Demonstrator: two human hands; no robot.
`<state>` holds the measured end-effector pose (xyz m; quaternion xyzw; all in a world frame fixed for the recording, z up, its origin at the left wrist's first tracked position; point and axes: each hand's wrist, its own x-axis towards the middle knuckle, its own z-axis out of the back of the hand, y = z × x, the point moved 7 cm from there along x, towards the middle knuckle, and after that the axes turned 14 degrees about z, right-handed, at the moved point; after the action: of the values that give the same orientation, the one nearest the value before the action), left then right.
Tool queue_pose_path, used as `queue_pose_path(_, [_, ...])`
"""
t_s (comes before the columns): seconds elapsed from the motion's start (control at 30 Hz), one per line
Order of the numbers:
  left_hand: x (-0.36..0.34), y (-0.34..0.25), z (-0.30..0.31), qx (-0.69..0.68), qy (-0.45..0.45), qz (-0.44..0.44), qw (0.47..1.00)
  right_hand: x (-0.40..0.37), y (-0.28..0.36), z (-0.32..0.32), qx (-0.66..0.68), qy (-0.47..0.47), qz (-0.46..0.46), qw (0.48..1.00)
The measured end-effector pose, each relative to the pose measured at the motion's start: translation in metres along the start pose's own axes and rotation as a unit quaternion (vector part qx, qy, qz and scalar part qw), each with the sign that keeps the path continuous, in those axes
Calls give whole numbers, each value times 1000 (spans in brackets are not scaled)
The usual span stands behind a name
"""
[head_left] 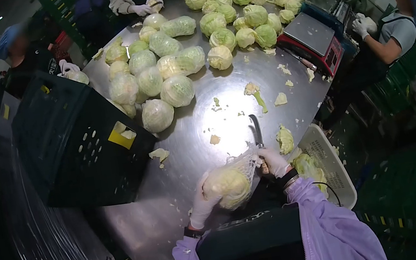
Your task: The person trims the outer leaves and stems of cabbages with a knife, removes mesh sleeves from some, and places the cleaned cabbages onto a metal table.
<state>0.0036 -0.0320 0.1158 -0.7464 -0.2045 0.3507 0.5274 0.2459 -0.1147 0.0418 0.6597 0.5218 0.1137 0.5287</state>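
Note:
Close to my body, at the near edge of the steel table, my left hand grips a pale cabbage from its left side. A white mesh net is around part of the cabbage and stretches toward my right hand. That hand is closed on a knife and the end of the net; the dark curved blade points away from me. Both hands wear white gloves. Right of the knife lies a loose cabbage leaf.
Netted cabbages sit at the table's left, bare ones at the back. A dark green crate stands left, a red scale right. Trimmed leaves fill a white basket beside me. Several people work around the table.

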Motion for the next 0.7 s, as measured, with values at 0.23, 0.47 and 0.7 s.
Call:
queue_pose_path(0.23, [16,-50,-2,359,-21,-66,931,-66,60,-135,-200,236,58,949])
queue_pose_path(0.47, [48,-33,9,305,45,104,946,-21,71,-110,-262,160,188,933])
queue_pose_path(0.7, [29,2,13,-157,-30,134,978,-43,81,-116,-304,136,266,905])
